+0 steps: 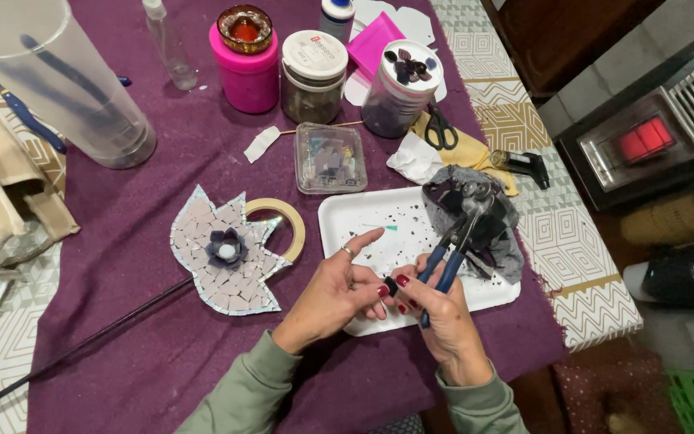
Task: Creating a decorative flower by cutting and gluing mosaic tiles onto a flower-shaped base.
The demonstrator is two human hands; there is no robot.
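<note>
1. Nearest to me, my right hand (443, 309) is wrapped around the blue handles of the tile nippers (458, 241), whose metal head points up and away over the tray.
2. Between my two hands sits a small dark tile piece (391, 285); my left hand (339, 289) pinches it in its fingertips, just below the nipper handles and not in the jaws.
3. Both hands hover over a white foam tray (355, 213) scattered with dark chips; a grey cloth (475, 221) lies on its right end.
4. Left of the tray I see one mosaic flower (226, 253) on the purple cloth (162, 337), with one roll of tape (291, 221) tucked behind it.
5. Behind the tray, one clear plastic box (329, 158) holds mixed tile bits.
6. Farther back I count three jars: a pink jar (244, 68) with an amber glass on top, a white-lidded jar (313, 76) of dark pieces, and a clear jar (399, 88) with purple bits on its lid.
7. One pair of scissors (441, 128) rests on a yellow rag.
</note>
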